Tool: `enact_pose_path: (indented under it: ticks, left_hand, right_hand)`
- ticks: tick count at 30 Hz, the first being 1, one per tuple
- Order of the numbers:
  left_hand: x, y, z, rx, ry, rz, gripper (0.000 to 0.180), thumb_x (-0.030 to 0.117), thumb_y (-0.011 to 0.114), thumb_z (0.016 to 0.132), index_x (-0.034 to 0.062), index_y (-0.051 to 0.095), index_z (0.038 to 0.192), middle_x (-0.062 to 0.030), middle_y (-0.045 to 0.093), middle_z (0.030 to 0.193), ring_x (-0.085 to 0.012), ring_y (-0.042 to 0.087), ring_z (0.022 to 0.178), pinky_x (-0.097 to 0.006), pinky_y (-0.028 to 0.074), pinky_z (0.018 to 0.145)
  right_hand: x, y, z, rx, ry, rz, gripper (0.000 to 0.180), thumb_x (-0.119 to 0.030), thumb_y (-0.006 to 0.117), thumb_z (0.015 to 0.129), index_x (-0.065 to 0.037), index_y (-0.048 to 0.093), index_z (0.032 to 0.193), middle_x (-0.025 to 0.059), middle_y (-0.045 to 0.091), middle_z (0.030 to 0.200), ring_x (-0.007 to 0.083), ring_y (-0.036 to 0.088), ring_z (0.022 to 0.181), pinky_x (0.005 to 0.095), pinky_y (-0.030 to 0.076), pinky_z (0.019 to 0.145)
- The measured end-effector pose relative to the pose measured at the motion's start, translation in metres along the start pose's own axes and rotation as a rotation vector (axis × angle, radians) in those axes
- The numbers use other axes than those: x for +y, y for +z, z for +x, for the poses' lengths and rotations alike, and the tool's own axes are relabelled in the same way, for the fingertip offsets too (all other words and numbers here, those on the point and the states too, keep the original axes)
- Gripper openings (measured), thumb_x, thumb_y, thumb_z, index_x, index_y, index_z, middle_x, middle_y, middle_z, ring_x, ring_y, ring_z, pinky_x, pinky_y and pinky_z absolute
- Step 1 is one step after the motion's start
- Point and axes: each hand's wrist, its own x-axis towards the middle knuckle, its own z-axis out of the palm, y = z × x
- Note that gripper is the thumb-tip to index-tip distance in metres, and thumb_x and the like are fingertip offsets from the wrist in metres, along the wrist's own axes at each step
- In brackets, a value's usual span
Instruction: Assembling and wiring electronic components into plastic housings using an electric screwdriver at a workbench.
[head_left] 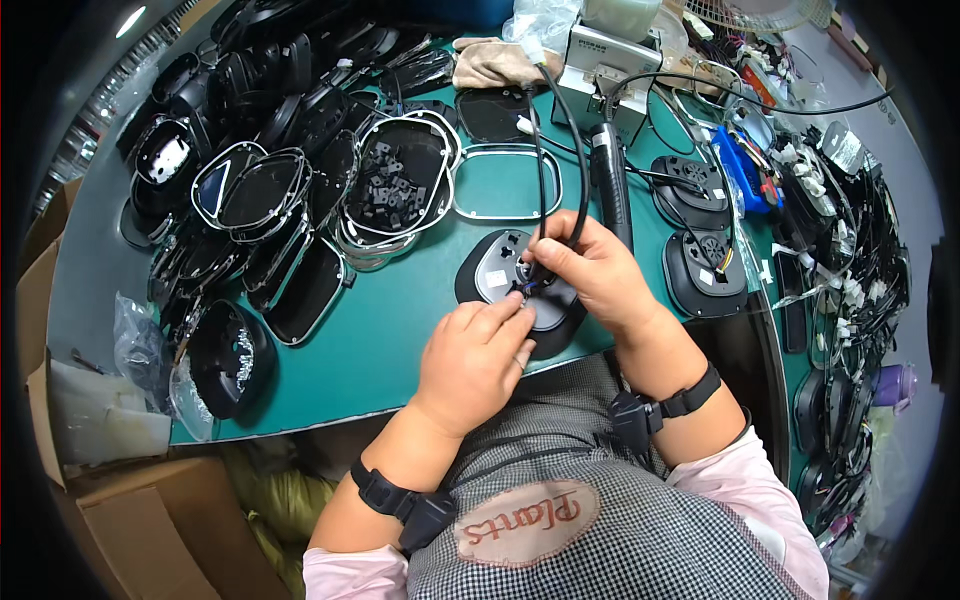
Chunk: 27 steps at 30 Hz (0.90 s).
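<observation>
Down at the table's near edge, the black oval housing (515, 285) lies flat on the green mat (400, 330), so both hands can work above it. The left hand (470, 360), at its 6 o'clock, is curled, fingertips pinching a small connector, while the right hand (590, 270), at 3 o'clock, closes around the black cable (575, 150), steadying its end over the opening.

green table (400, 330) | black housings (300, 200) | metal rims (505, 183) | cables (860, 290)

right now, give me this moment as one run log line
left hand: fingers on black housing | right hand: pinching black cable at housing | surface: green table | nearby: electric screwdriver
</observation>
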Motion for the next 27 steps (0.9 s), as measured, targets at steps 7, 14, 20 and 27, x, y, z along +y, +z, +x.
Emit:
enact_pose_path:
  ticks: [7, 14, 20, 27]
  left_hand:
    - [-0.014, -0.017, 0.004, 0.040, 0.021, -0.023, 0.037, 0.023, 0.081, 0.072, 0.0087, 0.070, 0.104, -0.0101, 0.065, 0.113, -0.0353, 0.060, 0.105, -0.046, 0.048, 0.091]
    - [-0.017, -0.013, -0.038, -0.044, 0.110, -0.012, 0.054, 0.047, 0.079, 0.073, 0.0107, 0.068, 0.112, -0.0087, 0.061, 0.119, -0.0320, 0.060, 0.112, -0.045, 0.047, 0.090]
    - [-0.011, -0.011, -0.039, 0.006, 0.066, 0.053, 0.056, 0.043, 0.082, 0.071, 0.0100, 0.067, 0.113, -0.0103, 0.059, 0.121, -0.0327, 0.058, 0.115, -0.045, 0.047, 0.091]
    - [-0.023, -0.018, -0.019, 0.052, -0.150, 0.092, 0.051, 0.023, 0.086, 0.065, 0.0050, 0.066, 0.109, -0.0130, 0.060, 0.116, -0.0371, 0.058, 0.109, -0.047, 0.047, 0.093]
  right_hand:
    - [0.000, -0.008, -0.010, -0.377, -0.035, 0.126, 0.015, -0.016, 0.062, 0.100, -0.002, 0.058, 0.096, 0.0042, 0.059, 0.091, 0.0140, 0.063, 0.085, 0.0294, 0.051, 0.078]
    - [-0.002, 0.003, -0.007, -0.387, -0.022, 0.149, 0.016, -0.015, 0.061, 0.098, -0.003, 0.051, 0.095, 0.0069, 0.057, 0.092, 0.0152, 0.062, 0.077, 0.0296, 0.052, 0.071]
    - [-0.024, 0.026, -0.007, -0.237, -0.058, 0.111, 0.019, -0.017, 0.058, 0.101, 0.000, 0.052, 0.108, 0.0067, 0.060, 0.081, 0.0158, 0.060, 0.072, 0.0310, 0.051, 0.070]
    - [-0.072, 0.036, 0.020, -0.273, -0.350, 0.062, 0.030, -0.020, 0.058, 0.099, 0.001, 0.059, 0.120, 0.0046, 0.055, 0.084, 0.0154, 0.057, 0.071, 0.0333, 0.050, 0.072]
